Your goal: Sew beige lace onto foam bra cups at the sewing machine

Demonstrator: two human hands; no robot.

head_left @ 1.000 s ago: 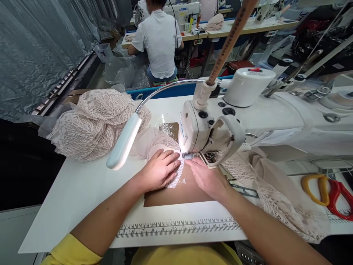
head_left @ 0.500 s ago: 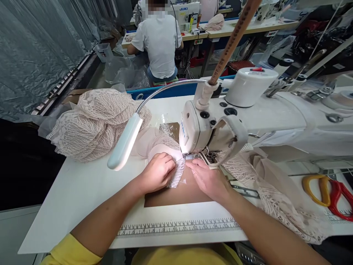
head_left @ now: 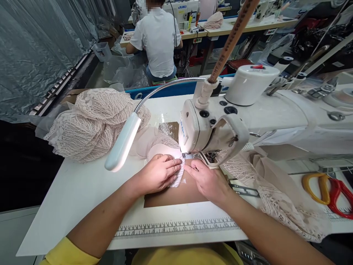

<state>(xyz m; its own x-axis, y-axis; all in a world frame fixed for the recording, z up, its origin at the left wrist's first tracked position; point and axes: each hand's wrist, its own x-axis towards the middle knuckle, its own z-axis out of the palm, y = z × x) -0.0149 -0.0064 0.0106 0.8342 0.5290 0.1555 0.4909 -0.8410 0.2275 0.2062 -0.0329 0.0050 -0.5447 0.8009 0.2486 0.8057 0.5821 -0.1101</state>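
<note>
A pale pink piece of lace fabric (head_left: 179,179) lies under the needle area of a white sewing machine (head_left: 193,127), joined to a smooth cup-shaped part (head_left: 162,149). My left hand (head_left: 158,173) rests flat on the lace, fingers stretched toward the presser foot. On the other side, my right hand (head_left: 208,178) has its fingers curled, with thumb and forefinger at the lace's right edge beside the foot. Its fingertips look closed on that edge. Under both hands is a brown sheet (head_left: 171,198). The needle itself is too small to make out.
Heaped lace pieces (head_left: 91,125) lie at the left, behind a lamp (head_left: 122,143) on a bendy neck. More lace (head_left: 289,206) hangs at the right, near scissors with red and yellow handles (head_left: 338,197). A printed ruler (head_left: 176,229) runs along the front. A seated person (head_left: 158,40) works ahead.
My left hand has flattened and spread its fingers toward the presser foot. My right hand's fingers have curled in at the lace's edge. The view has shifted slightly.
</note>
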